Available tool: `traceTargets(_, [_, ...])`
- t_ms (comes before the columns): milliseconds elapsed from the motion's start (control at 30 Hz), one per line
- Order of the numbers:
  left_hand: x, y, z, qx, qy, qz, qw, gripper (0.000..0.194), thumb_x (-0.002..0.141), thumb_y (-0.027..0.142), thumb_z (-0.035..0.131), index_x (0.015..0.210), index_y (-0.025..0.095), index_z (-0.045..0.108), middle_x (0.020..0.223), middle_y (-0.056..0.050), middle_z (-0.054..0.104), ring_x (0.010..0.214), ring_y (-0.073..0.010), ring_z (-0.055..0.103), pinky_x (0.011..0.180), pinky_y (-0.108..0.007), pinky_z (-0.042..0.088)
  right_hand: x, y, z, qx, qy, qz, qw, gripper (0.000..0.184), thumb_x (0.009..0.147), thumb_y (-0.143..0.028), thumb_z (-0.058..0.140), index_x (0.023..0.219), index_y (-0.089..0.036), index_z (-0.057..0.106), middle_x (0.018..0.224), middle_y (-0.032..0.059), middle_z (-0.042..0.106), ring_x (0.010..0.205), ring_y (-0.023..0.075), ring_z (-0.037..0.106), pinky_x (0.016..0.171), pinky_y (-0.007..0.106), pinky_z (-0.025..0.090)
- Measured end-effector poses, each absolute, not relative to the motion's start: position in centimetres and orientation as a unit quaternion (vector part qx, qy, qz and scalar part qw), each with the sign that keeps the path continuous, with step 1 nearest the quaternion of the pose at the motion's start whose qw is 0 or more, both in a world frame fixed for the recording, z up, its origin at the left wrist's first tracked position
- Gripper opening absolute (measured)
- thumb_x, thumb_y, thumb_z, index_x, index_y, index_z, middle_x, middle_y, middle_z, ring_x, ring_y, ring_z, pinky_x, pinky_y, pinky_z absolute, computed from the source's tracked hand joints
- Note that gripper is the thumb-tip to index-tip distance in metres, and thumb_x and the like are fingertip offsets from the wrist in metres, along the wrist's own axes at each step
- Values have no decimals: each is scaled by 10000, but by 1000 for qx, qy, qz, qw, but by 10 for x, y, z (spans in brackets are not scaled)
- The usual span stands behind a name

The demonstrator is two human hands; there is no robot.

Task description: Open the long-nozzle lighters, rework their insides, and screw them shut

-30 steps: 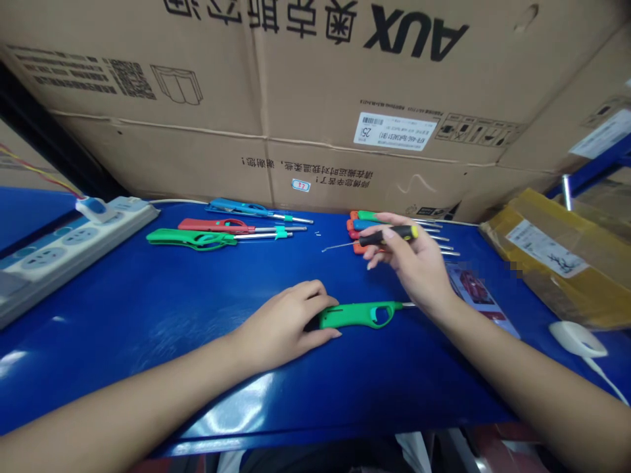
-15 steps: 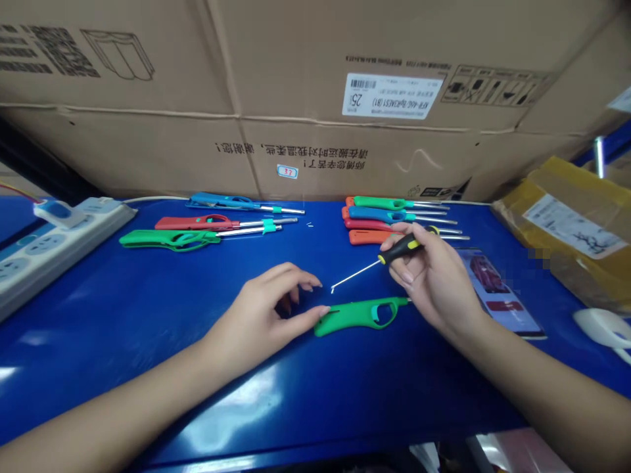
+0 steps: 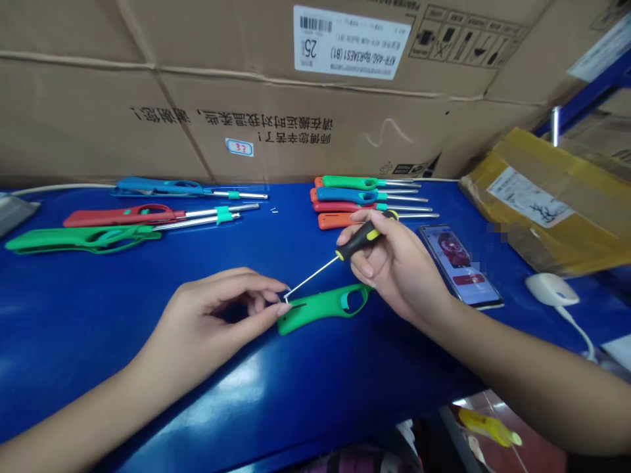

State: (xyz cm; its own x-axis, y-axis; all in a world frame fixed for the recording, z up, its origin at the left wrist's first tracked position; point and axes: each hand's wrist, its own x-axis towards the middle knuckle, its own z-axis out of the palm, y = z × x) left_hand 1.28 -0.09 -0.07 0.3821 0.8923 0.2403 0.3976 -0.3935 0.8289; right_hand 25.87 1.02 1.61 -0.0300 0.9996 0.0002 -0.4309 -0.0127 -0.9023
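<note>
My right hand [image 3: 394,263] grips a black and yellow screwdriver [image 3: 362,240], its thin shaft slanting down to the left. A tiny silver screw [image 3: 286,299] is at the screwdriver's tip. Thumb and forefinger of my left hand [image 3: 221,309] close around that screw from both sides. Just beneath lies a green long-necked lighter [image 3: 315,307] on the blue table, its slotted handle end by my left thumb; my right hand hides its metal tube.
Opened lighters, blue [image 3: 160,188], red [image 3: 123,215] and green [image 3: 73,240], lie at left. Several lighters, including an orange one [image 3: 335,220], sit at back centre. A phone [image 3: 461,266], a white plug-like device [image 3: 552,289] and a taped carton [image 3: 542,203] are at right. A large cardboard box [image 3: 197,92] stands behind.
The screwdriver has swung from the back lighters down to the green lighter's handle end, a screw at its tip. My left hand let go of the lighter and closed on the screw. The view shifted.
</note>
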Motion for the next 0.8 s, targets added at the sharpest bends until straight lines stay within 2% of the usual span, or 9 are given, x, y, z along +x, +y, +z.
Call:
traceTargets(133, [13, -1, 0, 764, 428, 343, 340, 67, 886, 345, 804, 851, 303, 843, 849, 21, 825, 740, -132, 765, 706, -151, 567, 258, 10, 14, -366, -391, 612, 582, 257, 914, -427, 728, 939, -192, 625, 807, 10, 765, 420, 64, 493, 392, 210, 388])
traceTargets(333, [12, -2, 0, 763, 438, 333, 338, 93, 881, 341, 776, 830, 292, 837, 814, 10, 823, 682, -150, 755, 615, -172, 551, 257, 10, 12, -378, -398, 605, 577, 304, 883, -464, 757, 931, -196, 622, 811, 9, 754, 428, 64, 478, 397, 221, 379])
traceTargets(500, [11, -1, -2, 745, 459, 333, 351, 85, 867, 328, 775, 835, 285, 841, 811, -2, 823, 696, -159, 753, 636, -185, 560, 260, 11, 16, -386, -390, 602, 580, 281, 873, -444, 764, 923, -210, 616, 811, 0, 735, 455, 67, 456, 421, 223, 384])
traceTargets(700, [14, 4, 0, 618, 481, 361, 507, 167, 848, 386, 823, 860, 219, 825, 748, -28, 796, 630, -127, 715, 622, -163, 583, 264, 11, 22, -394, -377, 589, 596, 179, 898, -361, 682, 804, -215, 635, 803, 7, 722, 467, 71, 441, 432, 228, 383])
traceTargets(800, [14, 5, -1, 530, 475, 396, 581, 215, 823, 400, 880, 891, 202, 830, 830, -35, 809, 696, -95, 714, 677, -121, 588, 262, 9, 22, -391, -373, 598, 591, 202, 887, -321, 689, 735, -205, 624, 822, 9, 714, 471, 67, 474, 425, 222, 403])
